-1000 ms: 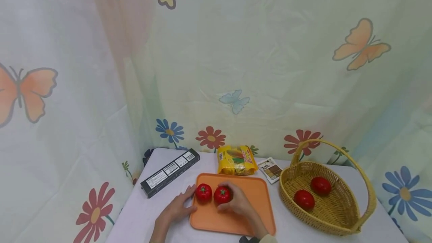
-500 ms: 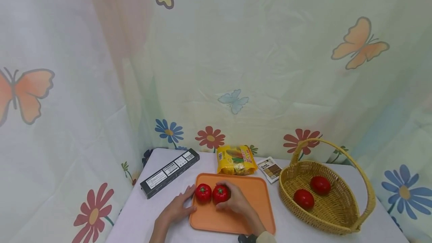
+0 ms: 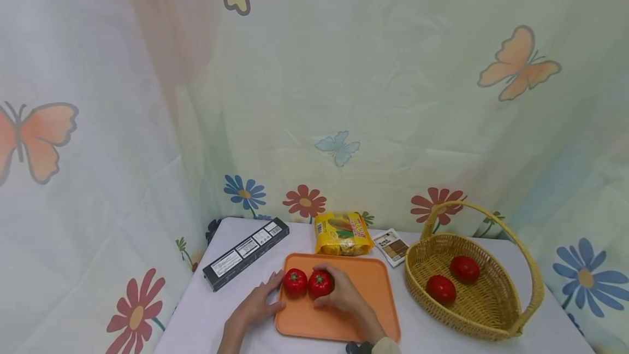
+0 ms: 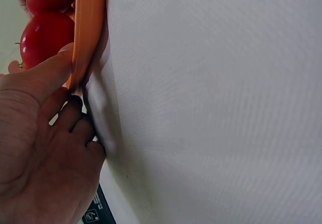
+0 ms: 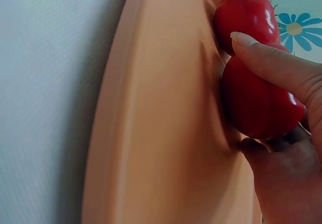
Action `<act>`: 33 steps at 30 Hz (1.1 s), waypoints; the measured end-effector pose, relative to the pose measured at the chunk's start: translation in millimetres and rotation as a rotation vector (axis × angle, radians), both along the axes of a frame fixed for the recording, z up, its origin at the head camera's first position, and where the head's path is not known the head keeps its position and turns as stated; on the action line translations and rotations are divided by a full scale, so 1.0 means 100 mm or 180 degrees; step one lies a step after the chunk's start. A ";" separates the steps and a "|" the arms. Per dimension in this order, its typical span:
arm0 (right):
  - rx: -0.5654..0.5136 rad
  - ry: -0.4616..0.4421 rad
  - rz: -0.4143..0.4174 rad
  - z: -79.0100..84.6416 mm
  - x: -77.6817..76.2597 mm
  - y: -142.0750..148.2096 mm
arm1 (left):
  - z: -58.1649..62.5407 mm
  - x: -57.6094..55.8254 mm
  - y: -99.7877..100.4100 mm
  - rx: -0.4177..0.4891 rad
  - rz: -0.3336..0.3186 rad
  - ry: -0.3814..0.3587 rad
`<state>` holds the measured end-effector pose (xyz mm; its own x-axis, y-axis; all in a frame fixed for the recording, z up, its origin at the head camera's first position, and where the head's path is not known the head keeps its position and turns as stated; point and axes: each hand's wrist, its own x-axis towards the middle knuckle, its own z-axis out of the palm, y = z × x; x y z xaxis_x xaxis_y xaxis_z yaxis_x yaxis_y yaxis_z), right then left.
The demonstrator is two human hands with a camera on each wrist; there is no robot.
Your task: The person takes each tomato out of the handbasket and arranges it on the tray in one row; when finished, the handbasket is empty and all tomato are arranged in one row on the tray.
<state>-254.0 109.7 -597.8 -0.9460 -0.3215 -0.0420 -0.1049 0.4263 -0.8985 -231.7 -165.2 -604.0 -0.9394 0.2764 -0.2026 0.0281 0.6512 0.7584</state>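
Two shiny red tomatoes with green stems stand side by side at the left of an orange tray. My right hand grips the right tomato, its thumb across the near side and its fingers round the far side. The left tomato sits close against it. At the tray's left edge my left hand is spread, with its thumb touching the rim and the other fingers lying along the outside. Between that thumb and index finger is the left tomato's side of the tray.
A wicker basket with a tall handle stands at the right, holding two red oval things. Behind the tray lie a yellow packet and a small white-brown packet. A long black box lies slanted at the left.
My right hand has shifted the right tomato a little to the left, closing the gap to the left tomato. The left hand has stayed at the tray's edge.
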 end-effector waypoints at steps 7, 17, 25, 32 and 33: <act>-0.0052 0.0004 0.0036 -0.01 0.00 0.01 | -0.02 0.00 0.00 -0.0014 -0.0009 0.0017; -0.0243 0.0054 0.0083 0.08 0.02 0.08 | -0.01 0.01 -0.01 0.0006 -0.0036 0.0077; -0.0441 0.0487 0.0106 0.48 0.01 0.21 | -0.03 0.01 -0.02 0.0003 -0.0045 0.0079; -0.0297 0.0926 0.0120 0.99 0.10 0.41 | -0.04 0.00 -0.02 -0.0010 -0.0048 0.0091; -0.0291 0.0969 0.0131 1.06 0.11 0.46 | -0.04 -0.01 -0.02 -0.0022 -0.0049 0.0094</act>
<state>-242.8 155.3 -491.9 -0.8967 -0.3492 0.2719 -0.3905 0.3350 -0.8575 -232.2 -167.6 -607.9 -0.9407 0.2897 -0.1766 0.0606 0.6557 0.7526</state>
